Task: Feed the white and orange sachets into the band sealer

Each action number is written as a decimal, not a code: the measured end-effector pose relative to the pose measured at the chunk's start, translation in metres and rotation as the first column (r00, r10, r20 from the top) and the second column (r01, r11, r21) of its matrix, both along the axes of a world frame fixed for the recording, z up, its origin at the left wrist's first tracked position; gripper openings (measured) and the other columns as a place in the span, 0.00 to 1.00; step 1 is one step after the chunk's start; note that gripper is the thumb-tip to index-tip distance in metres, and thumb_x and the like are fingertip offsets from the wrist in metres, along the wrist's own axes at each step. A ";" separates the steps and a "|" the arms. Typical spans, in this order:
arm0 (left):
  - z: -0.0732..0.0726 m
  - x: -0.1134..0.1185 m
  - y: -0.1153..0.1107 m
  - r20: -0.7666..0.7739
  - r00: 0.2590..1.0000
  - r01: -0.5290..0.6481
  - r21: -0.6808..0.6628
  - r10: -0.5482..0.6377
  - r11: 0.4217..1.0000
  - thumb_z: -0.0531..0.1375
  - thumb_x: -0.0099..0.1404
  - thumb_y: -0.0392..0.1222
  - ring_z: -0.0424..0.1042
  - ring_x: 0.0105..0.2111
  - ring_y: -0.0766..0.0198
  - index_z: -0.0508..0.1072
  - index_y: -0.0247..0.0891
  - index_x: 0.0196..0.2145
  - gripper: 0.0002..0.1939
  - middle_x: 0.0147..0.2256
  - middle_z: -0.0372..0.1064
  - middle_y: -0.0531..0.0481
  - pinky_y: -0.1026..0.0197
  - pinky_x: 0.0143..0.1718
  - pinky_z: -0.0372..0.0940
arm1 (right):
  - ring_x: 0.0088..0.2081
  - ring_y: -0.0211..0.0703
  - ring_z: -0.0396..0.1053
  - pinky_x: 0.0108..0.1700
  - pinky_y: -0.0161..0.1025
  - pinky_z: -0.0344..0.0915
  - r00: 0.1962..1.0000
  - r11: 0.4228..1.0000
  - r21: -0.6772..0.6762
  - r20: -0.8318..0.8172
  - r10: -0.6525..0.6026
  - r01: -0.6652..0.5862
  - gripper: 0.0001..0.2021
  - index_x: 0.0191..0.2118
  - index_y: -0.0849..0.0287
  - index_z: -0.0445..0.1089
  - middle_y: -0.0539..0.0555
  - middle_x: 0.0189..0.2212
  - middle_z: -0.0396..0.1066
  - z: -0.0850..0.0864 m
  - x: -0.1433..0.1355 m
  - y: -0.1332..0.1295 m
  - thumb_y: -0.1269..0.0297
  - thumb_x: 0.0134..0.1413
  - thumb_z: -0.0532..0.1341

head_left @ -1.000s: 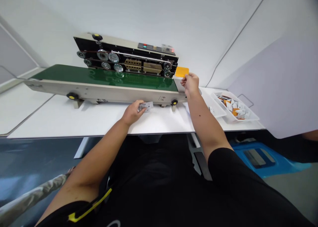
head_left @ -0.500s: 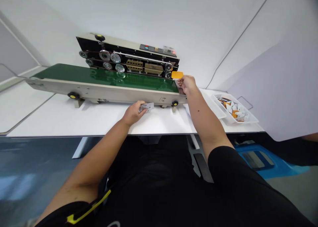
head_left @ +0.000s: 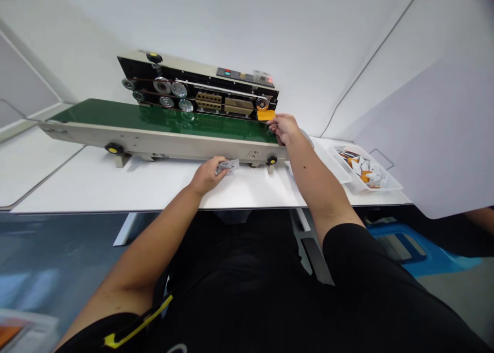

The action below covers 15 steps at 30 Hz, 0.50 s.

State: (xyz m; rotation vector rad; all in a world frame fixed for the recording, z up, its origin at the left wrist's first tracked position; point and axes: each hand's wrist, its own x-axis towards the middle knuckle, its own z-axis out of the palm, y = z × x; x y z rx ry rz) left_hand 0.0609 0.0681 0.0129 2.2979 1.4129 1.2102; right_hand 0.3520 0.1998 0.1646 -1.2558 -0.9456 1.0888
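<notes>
My right hand (head_left: 284,128) pinches a small orange packet (head_left: 266,116) by its right side. The packet's left part lies at the lower right rollers of the sealing machine (head_left: 235,91), above the right end of the green conveyor belt (head_left: 162,119). Near the table's front, my left hand (head_left: 209,176) is closed on a few silvery printed packets (head_left: 230,166), just in front of the conveyor's side. How many packets it holds cannot be made out.
On the right stands a white tray (head_left: 391,184) of orange and white packets, with a white lid or tray (head_left: 332,162) beside it. Black knobs (head_left: 272,160) stick out from the conveyor's front. A cable runs up the wall.
My right hand has moved left with the orange packet, bringing it against the machine's right-hand rollers. My left hand has stayed in place. A container corner has appeared at the lower left.
</notes>
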 end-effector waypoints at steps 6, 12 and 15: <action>0.004 0.000 -0.001 -0.008 1.000 0.007 -0.004 -0.007 1.000 0.62 0.67 0.48 0.79 0.47 0.52 0.73 0.41 0.53 0.18 0.49 0.78 0.43 0.54 0.51 0.72 | 0.20 0.35 0.68 0.19 0.27 0.60 0.998 0.999 -0.009 0.049 0.050 -0.050 0.13 0.44 0.53 0.57 0.46 0.24 0.72 0.001 -0.018 -0.002 0.76 0.63 0.61; 0.007 0.001 -0.005 -0.033 0.999 -0.007 -0.024 0.007 1.000 0.61 0.68 0.48 0.78 0.48 0.53 0.73 0.41 0.53 0.18 0.50 0.78 0.43 0.56 0.52 0.71 | 0.22 0.36 0.68 0.20 0.28 0.57 0.931 0.985 0.081 0.348 0.113 -0.150 0.16 0.38 0.51 0.54 0.45 0.24 0.70 0.000 -0.043 0.003 0.61 0.65 0.66; 0.006 0.001 -0.005 -0.033 0.999 -0.009 -0.019 0.008 1.000 0.61 0.68 0.48 0.78 0.49 0.53 0.73 0.41 0.53 0.18 0.50 0.78 0.44 0.56 0.53 0.71 | 0.25 0.37 0.66 0.26 0.31 0.60 0.829 0.954 0.268 0.557 -0.044 -0.130 0.18 0.35 0.52 0.55 0.45 0.24 0.65 0.000 -0.048 -0.008 0.56 0.62 0.67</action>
